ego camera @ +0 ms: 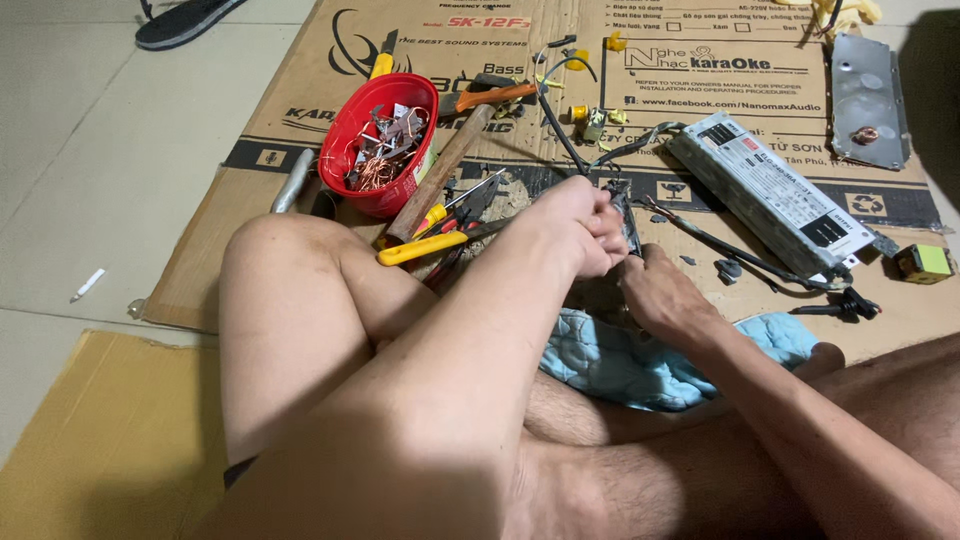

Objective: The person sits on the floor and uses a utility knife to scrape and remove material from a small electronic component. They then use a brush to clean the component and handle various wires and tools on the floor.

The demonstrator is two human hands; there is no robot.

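My left hand (578, 228) is closed around the top of a dark circuit board (630, 225) that stands on edge on the cardboard sheet (300, 100). My right hand (662, 295) grips the board's lower part from the right, just below the left hand. Black wires (552, 115) rise from the board towards the far side. A light blue quilted cloth (610, 360) lies under both hands, over my leg. The board's face is mostly hidden by my fingers.
A red bowl (372, 195) of copper wire scraps sits to the left, beside a wooden-handled hammer (440, 170), yellow-handled pliers (420, 248) and screwdrivers. A long silver power supply box (770, 190) lies to the right, with a metal cover plate (868, 95) and a small yellow transformer (922, 262).
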